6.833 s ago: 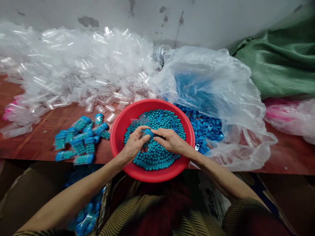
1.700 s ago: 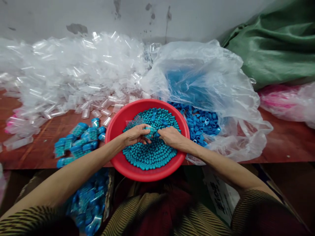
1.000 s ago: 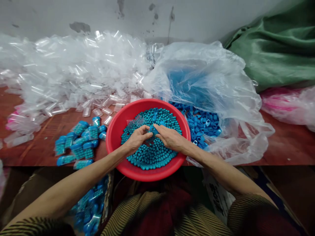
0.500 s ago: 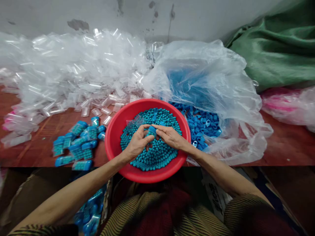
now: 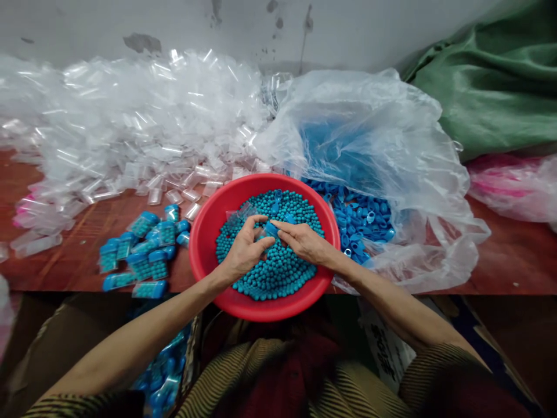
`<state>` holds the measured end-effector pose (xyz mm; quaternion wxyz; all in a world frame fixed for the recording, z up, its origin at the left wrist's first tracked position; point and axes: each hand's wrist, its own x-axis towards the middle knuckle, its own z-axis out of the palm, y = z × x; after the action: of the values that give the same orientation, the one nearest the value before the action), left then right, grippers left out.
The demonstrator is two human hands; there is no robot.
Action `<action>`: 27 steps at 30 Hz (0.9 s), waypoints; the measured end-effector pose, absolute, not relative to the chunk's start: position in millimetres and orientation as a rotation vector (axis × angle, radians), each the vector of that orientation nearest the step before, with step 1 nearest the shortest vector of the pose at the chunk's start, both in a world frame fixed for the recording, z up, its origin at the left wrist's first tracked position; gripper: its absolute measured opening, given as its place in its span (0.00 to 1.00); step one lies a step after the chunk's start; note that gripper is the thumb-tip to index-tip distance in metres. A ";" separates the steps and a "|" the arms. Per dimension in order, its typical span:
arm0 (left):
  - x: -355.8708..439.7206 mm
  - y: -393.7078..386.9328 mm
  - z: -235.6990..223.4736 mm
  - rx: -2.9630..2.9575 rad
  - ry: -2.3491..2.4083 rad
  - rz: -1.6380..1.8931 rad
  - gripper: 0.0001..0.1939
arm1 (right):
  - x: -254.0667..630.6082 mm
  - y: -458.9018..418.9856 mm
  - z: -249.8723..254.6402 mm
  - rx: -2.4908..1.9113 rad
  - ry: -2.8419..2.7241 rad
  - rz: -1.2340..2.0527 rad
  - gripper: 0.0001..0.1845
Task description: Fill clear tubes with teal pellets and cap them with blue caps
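Over a red basin [image 5: 201, 255] of small teal beads [image 5: 272, 284], both my hands meet at one small clear bottle with a blue cap [image 5: 271, 229]. My left hand [image 5: 244, 248] has its thumb and forefinger closed around the bottle's clear body, which is partly hidden. The fingers of my right hand [image 5: 304, 240] are pressed together at the blue cap, from the right. The bottle lies tilted, cap toward my right hand. Clear empty bottles [image 5: 237, 215] rest on the beads behind my left hand, and a loose blue cap [image 5: 277, 200] lies toward the back.
Several filled, capped bottles [image 5: 139, 267] lie left of the basin. Behind them is a big heap of clear empty bottles [image 5: 143, 116]. Blue caps [image 5: 361, 223] spill from a clear plastic bag [image 5: 418, 151] at right. More filled bottles [image 5: 163, 371] are below the table edge.
The bottle has tipped from nearly upright so its cap points more to the right. My left thumb and forefinger have spread slightly. The whole view has shifted a little.
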<state>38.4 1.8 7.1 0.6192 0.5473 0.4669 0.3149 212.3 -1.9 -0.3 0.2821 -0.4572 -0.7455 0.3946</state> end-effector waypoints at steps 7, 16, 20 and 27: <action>44.5 -3.0 -4.7 1.279 1.096 0.887 0.14 | 199.6 -6.4 -8.5 -1.225 -2.016 0.829 0.19; 41.2 -0.9 10.1 1.121 0.963 0.815 0.19 | 197.4 -16.5 -0.6 -1.290 -1.591 1.106 0.09; 45.4 -4.8 9.0 0.995 1.024 0.876 0.16 | 188.6 -19.1 -4.1 -1.311 -1.755 0.795 0.09; 38.7 0.2 9.1 1.044 0.961 0.838 0.19 | 199.9 -16.2 8.1 -1.231 -1.823 0.993 0.09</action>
<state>38.7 0.2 9.1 0.6792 0.4647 0.4281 0.3733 199.9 -16.2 8.1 0.3562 -0.4765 -0.7059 0.3843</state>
